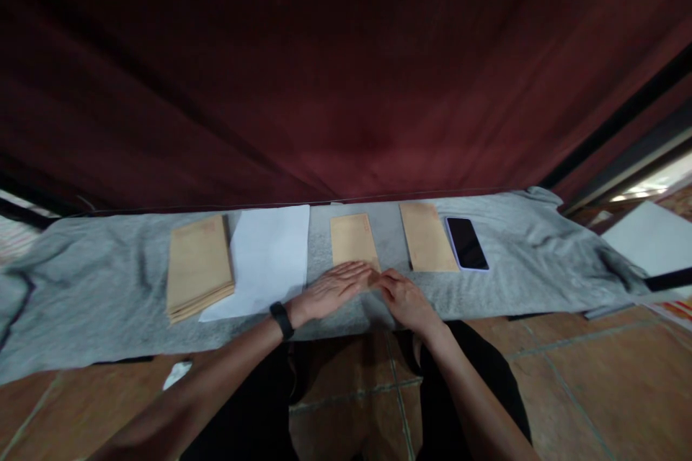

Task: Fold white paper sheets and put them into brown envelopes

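My left hand (332, 289), with a black band on its wrist, lies flat with fingers stretched out on the near end of a tan envelope (353, 239). My right hand (404, 297) rests beside it, fingers together on the envelope's near right corner. The envelope lies on a grey cloth (97, 295). Left of my hands lies a white sheet of paper (267, 256), and further left a stack of tan envelopes (197, 266). To the right lie another tan envelope (427, 236) and a dark-screened phone (466, 243).
The grey cloth runs across a tiled floor (595, 389) in front of a dark red curtain (346, 72). A white board (649, 238) sits at the far right. A small white scrap (176, 373) lies on the tiles at the left. My dark-clad knees are below.
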{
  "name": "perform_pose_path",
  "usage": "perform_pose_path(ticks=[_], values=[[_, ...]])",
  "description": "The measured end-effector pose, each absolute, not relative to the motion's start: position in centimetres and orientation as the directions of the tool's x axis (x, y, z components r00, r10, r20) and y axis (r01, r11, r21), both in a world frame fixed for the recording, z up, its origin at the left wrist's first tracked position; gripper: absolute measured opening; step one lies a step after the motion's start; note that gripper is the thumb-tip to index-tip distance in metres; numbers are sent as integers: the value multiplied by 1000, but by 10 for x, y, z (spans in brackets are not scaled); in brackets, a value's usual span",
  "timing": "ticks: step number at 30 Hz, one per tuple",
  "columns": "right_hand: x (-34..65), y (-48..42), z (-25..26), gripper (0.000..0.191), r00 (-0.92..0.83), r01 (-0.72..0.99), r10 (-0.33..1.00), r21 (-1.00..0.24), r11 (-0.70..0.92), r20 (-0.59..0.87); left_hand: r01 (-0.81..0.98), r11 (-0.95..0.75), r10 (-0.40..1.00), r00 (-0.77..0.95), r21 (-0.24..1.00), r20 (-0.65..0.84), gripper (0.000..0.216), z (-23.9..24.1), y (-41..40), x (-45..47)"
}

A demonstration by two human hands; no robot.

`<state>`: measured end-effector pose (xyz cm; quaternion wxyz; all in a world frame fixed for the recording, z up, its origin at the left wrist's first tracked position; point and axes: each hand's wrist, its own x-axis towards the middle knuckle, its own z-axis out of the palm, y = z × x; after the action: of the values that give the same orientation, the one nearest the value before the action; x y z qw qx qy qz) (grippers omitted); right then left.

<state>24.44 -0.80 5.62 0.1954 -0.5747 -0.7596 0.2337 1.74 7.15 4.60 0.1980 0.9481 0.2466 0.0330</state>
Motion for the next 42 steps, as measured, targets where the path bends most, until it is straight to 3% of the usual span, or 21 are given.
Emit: perform_pose_path(ticks=[4, 11, 42], values=[[246, -7, 53, 25, -252, 791, 968, -572, 218, 20, 600, -727, 642, 767, 333, 19, 57, 40, 111, 33], [246, -5, 49, 24, -266, 796, 963, -556, 240, 34, 680, -709, 696, 718, 188, 25, 58, 23, 157, 69], [246, -8, 55, 28, -275, 757, 960, -606, 244, 44, 457, -881, 466, 883, 127, 60, 53, 29, 74, 46]])
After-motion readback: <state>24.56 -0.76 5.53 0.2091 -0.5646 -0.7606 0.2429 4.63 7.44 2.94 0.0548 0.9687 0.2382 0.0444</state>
